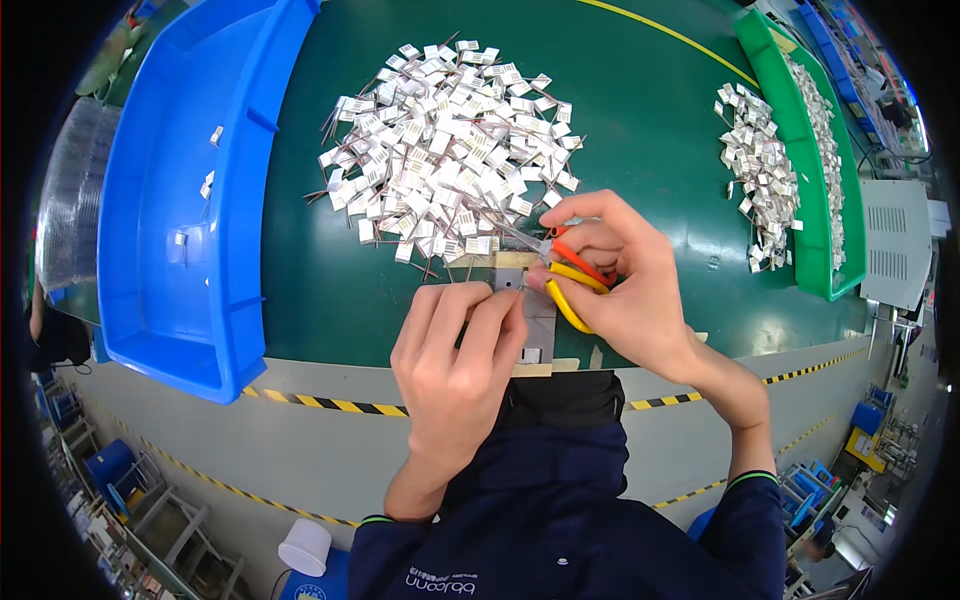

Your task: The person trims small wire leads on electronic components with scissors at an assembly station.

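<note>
My right hand (635, 290) is wrapped round small scissors (572, 280) with one red and one yellow handle. Their metal blades point up and left, toward the pile. Close beside it, my left hand (455, 345) has its fingertips pinched together over a small grey plate (540, 325) taped at the table's near edge. What those fingertips hold is too small to make out. Just beyond both hands lies a big heap of white connectors (440, 150) with short dark wires. A single white piece (530, 355) rests on the plate's near end.
To the left stands a blue bin (185, 320) with a few white connectors inside. On the right, a smaller pile of connectors (760, 180) lies against a green bin (800, 150) holding more. The green table (640, 120) ends at my waist.
</note>
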`<state>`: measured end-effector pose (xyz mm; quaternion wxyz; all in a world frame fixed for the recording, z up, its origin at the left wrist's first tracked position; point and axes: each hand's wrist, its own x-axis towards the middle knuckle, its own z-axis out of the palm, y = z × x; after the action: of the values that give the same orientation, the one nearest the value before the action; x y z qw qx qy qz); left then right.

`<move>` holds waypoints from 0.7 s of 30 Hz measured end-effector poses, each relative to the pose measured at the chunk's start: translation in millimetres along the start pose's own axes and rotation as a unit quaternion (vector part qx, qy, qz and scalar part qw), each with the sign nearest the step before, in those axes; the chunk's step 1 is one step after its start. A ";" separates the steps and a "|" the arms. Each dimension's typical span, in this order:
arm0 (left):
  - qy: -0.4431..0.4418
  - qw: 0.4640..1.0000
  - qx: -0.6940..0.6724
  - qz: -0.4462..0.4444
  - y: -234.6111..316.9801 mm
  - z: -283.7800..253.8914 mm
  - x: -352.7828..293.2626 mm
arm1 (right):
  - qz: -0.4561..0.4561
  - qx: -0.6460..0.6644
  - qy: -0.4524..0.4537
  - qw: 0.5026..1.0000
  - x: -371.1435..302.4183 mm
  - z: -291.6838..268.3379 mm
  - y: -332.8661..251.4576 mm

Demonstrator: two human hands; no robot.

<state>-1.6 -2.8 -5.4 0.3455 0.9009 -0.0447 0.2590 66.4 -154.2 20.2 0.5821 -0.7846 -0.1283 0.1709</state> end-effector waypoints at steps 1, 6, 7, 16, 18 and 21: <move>-0.002 1.000 -0.005 0.003 -0.5 0.5 0.2 | -0.020 0.002 0.022 1.000 0.0 0.6 1.7; -0.019 1.000 -0.023 0.001 -4.6 -0.3 3.1 | 0.003 0.014 -0.006 1.000 11.4 -4.6 -3.0; -0.028 0.999 -0.026 0.015 -5.6 -0.9 3.7 | 0.022 0.029 -0.023 0.999 13.5 -5.3 -5.8; -0.083 0.995 -0.050 0.003 0.1 -3.7 9.2 | 0.053 0.013 -0.070 0.996 16.8 -9.9 -10.9; -0.092 0.995 -0.044 -0.001 2.4 -4.8 6.4 | 0.041 0.017 -0.076 0.996 17.4 -9.9 -6.3; -0.098 0.994 -0.050 -0.013 5.5 -4.9 3.5 | 0.019 0.022 -0.092 0.995 19.6 -15.5 0.7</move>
<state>-2.1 -3.5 2.7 0.3874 0.9039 -0.0799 0.1628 90.7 -160.1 21.3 0.5815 -0.7549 -0.1623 0.2563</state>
